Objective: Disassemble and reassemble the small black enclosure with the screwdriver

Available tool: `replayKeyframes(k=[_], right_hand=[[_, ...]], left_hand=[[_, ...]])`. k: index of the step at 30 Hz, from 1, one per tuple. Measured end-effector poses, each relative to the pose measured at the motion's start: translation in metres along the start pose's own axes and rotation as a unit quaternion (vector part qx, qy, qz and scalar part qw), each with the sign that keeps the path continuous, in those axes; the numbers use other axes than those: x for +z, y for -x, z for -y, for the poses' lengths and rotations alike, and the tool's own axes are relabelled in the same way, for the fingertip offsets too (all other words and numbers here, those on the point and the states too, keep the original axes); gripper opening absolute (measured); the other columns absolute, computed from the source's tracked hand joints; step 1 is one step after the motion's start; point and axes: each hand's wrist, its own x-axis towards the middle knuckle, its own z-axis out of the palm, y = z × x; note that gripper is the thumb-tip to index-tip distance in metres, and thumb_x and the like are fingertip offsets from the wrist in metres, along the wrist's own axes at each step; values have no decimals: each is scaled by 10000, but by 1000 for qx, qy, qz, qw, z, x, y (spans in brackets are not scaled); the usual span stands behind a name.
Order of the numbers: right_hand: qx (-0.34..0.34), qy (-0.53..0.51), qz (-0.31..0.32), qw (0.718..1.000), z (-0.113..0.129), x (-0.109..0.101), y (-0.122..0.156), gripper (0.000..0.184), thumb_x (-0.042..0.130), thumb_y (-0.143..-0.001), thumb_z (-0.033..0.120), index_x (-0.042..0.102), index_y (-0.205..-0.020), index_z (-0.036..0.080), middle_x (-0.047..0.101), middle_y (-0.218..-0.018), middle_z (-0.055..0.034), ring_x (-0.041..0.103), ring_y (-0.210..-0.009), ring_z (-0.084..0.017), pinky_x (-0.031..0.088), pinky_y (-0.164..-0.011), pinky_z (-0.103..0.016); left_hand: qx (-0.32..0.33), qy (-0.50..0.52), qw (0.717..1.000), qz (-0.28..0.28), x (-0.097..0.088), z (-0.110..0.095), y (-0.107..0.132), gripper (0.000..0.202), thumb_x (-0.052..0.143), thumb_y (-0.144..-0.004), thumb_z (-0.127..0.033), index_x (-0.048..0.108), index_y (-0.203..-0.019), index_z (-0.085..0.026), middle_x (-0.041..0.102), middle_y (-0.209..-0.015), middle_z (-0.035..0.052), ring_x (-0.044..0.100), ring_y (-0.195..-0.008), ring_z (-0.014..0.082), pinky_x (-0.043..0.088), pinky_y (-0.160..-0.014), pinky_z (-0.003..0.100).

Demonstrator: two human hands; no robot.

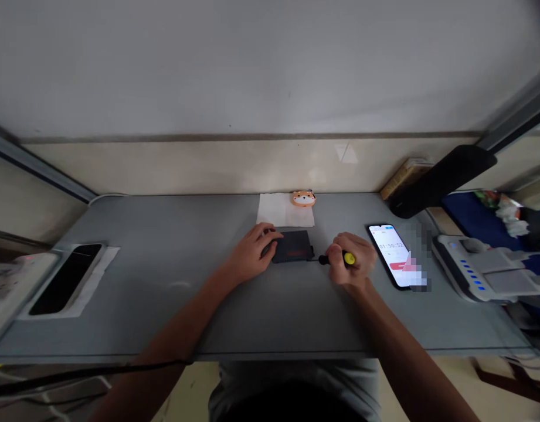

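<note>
A flat, dark rectangular case (294,246) with a faint red marking lies on the grey desk in front of me. My left hand (254,253) grips its left end, thumb at the near side and fingers on the top and far side. In a closed fist, my right hand (352,258) holds a screwdriver (349,258) with a black and yellow handle. Its thin shaft points left and reaches the case's right end, near the front corner. Whether the tip sits in a screw or a gap is too small to tell.
Behind the case are a white paper (274,210) and an orange animal-faced pouch (304,198). A lit phone (390,252) lies right of my right hand, then a power strip (472,266) and a black cylinder (443,180). Another phone (67,278) rests on paper at left.
</note>
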Motion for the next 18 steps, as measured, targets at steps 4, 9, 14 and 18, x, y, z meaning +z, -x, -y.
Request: replayKeyframes(k=[4,9,14,18], right_hand=[[16,5,-22,1000,-2,-1,0,335,492,-887,135,414,-580,244,402,-442,47,377,-398,-107,285,-437,-283],[42,-29,-38,998,-1,2,3,362,474,-917,179,441,-561,239,425,-441,34,414,-398,-113,302,-425,-281],[49,-83,-23,995,11,10,4,363,459,-943,174,488,-586,232,483,-459,26,440,-407,-111,333,-427,-271],[12,-110,45,993,21,20,6,288,487,-941,157,532,-667,236,572,-514,20,506,-462,-119,421,-483,-262]], left_hand=[[-3,4,1000,11,0,-2,1,246,440,-1037,-205,648,-1167,-221,613,-1187,100,664,-1087,209,578,-954,368],[-13,9,1000,18,1,-2,2,240,453,-1031,-204,646,-1172,-225,610,-1205,97,660,-1104,213,580,-963,385],[-3,10,1000,13,1,-2,1,244,440,-1034,-198,643,-1170,-212,614,-1190,99,663,-1085,209,580,-953,371],[-2,8,1000,9,-1,-4,1,247,442,-1032,-193,648,-1167,-210,621,-1185,97,657,-1086,210,570,-980,382]])
